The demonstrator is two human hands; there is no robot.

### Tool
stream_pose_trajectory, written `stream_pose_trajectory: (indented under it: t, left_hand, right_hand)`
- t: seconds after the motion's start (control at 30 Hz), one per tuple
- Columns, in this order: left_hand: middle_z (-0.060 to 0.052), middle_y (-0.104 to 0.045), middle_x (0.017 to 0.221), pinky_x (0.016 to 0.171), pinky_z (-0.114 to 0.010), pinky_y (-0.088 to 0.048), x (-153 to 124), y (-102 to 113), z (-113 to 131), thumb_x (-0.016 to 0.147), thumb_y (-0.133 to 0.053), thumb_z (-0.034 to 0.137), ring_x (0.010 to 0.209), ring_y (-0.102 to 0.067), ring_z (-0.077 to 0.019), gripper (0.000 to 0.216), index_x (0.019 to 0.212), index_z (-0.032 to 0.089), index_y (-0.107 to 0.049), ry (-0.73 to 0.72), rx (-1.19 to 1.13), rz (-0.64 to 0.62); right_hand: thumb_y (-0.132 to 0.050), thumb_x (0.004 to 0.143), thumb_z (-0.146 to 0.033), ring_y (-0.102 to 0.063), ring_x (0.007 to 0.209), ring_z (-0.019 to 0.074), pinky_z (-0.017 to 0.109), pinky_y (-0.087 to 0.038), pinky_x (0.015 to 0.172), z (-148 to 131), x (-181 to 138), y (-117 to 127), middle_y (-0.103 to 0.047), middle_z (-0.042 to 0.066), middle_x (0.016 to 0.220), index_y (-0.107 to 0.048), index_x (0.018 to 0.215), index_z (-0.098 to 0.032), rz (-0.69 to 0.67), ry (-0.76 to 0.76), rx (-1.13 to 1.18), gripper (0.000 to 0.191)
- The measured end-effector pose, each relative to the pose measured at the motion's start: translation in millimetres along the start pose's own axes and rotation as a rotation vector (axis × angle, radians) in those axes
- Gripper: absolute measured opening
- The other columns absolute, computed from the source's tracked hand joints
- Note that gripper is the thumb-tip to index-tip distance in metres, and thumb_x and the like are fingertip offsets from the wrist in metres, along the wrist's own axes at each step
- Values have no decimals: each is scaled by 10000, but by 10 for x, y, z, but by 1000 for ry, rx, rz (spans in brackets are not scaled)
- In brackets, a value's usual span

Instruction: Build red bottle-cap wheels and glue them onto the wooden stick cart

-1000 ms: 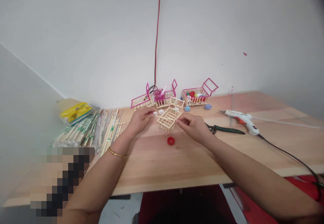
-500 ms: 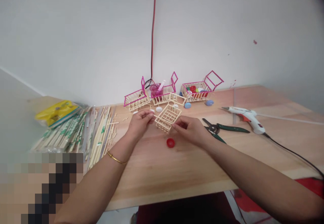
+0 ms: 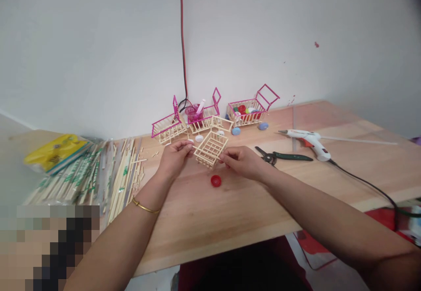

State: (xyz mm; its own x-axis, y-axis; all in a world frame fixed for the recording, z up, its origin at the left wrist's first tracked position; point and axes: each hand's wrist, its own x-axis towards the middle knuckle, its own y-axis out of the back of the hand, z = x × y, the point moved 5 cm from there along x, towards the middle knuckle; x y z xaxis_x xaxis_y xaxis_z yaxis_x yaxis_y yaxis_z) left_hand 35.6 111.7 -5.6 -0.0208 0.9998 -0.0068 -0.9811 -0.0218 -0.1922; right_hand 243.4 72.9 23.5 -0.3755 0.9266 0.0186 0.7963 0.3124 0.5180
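Between my hands, a small cart of bare wooden sticks [image 3: 210, 148] is held tilted above the table. My left hand [image 3: 176, 157] pinches it at its left side, thumb and forefinger together. At its right side, the fingertips of my right hand [image 3: 238, 161] close on the lower edge. A red bottle cap [image 3: 215, 181] lies on the table just below the cart. Behind it stand a pink-edged cart [image 3: 169, 127] on the left, another pink-edged cart [image 3: 207, 122] in the middle, and one filled with coloured caps [image 3: 248, 113] on the right.
A glue gun [image 3: 307, 139] with a black cable and green-handled pliers [image 3: 283, 156] lie to the right. Packs of wooden sticks [image 3: 75, 172], loose sticks [image 3: 123, 177] and a yellow packet [image 3: 55, 150] cover the left. A pink cup [image 3: 194, 113] stands near the wall.
The camera view has shifted, so the whole scene sits further left. Both hands still hold the wooden cart, now turned slightly.
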Motion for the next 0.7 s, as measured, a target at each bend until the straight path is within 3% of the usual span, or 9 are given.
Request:
stream_pose_trajectory:
  t: [0.33,0.5,0.6,0.7]
  left_hand:
    - [-24,-673,741,641,-228,-462,-19,-9,1,630,-760,245,638,-567,-86,199,793,146,-704,-14,3,-2]
    - [-30,-674,733,645,-252,-470,-128,-33,198,657,-733,271,628,-564,-100,192,802,147,-713,-63,145,-27]
    - [-33,-679,727,646,-258,-458,-181,149,513,681,-702,304,652,-574,-128,227,852,159,-731,-172,440,0]
    - [-33,-688,739,655,-256,-431,-223,570,909,702,-660,322,684,-586,-154,231,857,165,-729,-237,818,166]
  right_hand:
    - [-521,825,-417,-425,519,91,229,-312,492,7,10,-11,-520,-24,575,-587,629,-176,-17,12,22,317]
    - [-620,760,-403,-493,576,103,234,-360,533,-27,-26,13,-583,-11,645,-624,694,-171,-22,20,88,242]
    - [-654,736,-407,-527,604,114,243,-391,551,-49,-48,49,-606,4,685,-620,737,-168,2,33,151,242]
    - [-663,740,-408,-552,655,129,262,-429,595,-83,-75,76,-619,17,740,-616,770,-173,14,98,192,242]
